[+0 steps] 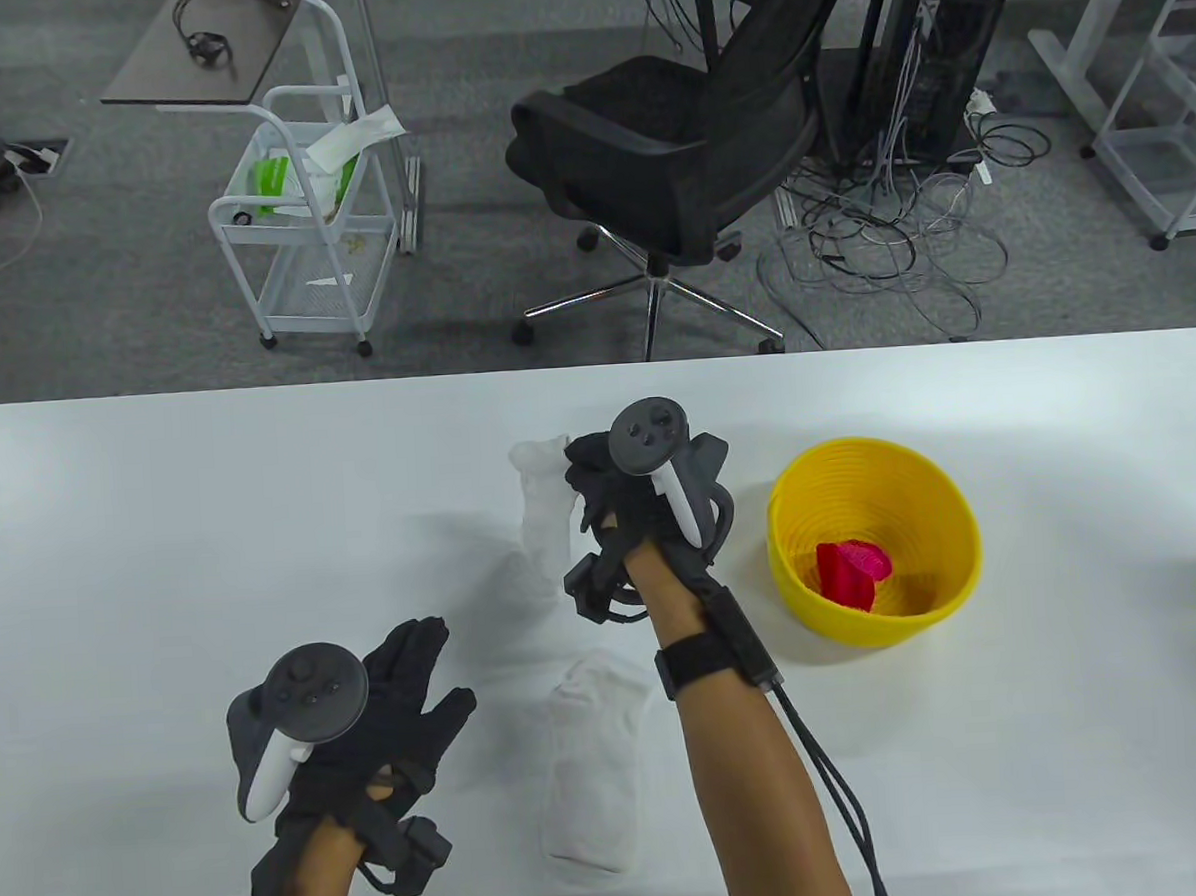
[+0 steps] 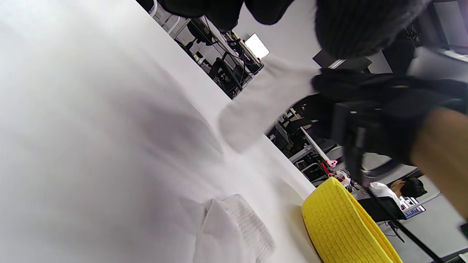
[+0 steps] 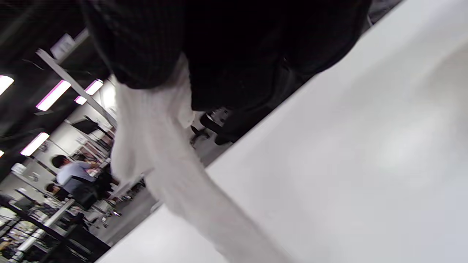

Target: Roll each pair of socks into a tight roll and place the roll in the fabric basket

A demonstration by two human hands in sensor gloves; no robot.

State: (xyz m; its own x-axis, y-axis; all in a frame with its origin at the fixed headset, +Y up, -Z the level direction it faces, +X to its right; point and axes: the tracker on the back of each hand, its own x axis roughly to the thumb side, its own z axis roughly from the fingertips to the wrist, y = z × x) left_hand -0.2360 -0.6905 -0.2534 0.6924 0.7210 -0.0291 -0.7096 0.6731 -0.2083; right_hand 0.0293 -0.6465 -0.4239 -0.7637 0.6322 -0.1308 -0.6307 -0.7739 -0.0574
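My right hand (image 1: 587, 466) grips one white sock (image 1: 544, 506) by its upper end and holds it above the table, the rest hanging down (image 2: 256, 106) (image 3: 172, 160). A second white sock (image 1: 593, 764) lies flat near the table's front edge, between my forearms (image 2: 234, 230). My left hand (image 1: 410, 678) hovers at the front left with its fingers spread, holding nothing. The yellow fabric basket (image 1: 947, 510) stands right of my right hand (image 2: 343, 223). A red sock roll (image 1: 850, 575) lies inside it.
The white table (image 1: 163, 551) stretches wide to the left and behind the socks. Beyond its far edge stand a black office chair (image 1: 683, 153), a white wire cart (image 1: 306, 233) and a tangle of cables (image 1: 887, 233) on the floor.
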